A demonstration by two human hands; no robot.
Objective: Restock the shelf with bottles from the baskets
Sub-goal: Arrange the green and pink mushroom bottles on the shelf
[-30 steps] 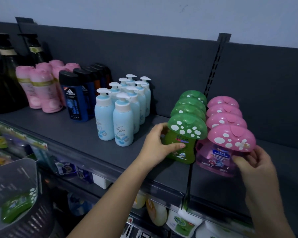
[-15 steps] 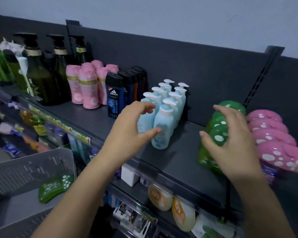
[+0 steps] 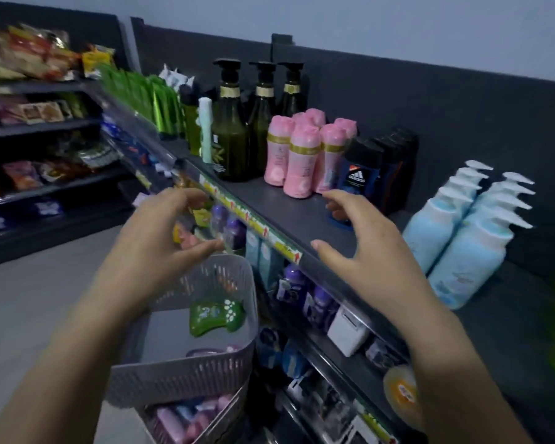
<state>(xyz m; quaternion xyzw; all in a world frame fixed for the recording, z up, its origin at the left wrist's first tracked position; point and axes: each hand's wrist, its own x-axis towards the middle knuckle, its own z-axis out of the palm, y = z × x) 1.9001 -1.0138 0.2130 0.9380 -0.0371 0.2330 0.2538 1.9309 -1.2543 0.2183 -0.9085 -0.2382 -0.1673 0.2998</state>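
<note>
Both hands, left hand (image 3: 161,241) and right hand (image 3: 362,251), reach forward, fingers spread.

Setting: a small retail shop, toiletries aisle
Fixtures: tiered dark grey metal shelving (image 3: 302,213); a yellow-and-green price-label strip (image 3: 253,219) along its front edge
Stock: identical goods in rows; pale blue pump bottles (image 3: 462,248); pink waisted bottles (image 3: 302,161); dark green pump bottles (image 3: 231,136); bright foil snack packets (image 3: 36,56) on the next rack
Restocking gear: a grey slatted plastic basket (image 3: 186,376) of loose bottles beside the shelves

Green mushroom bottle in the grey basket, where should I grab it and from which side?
The green mushroom bottle lies on its side, label up, in the grey basket, whose walls block a sideways approach. Probably reach down from above and wrap its body beside the white-spotted cap; the left hand hovers nearest.
</note>
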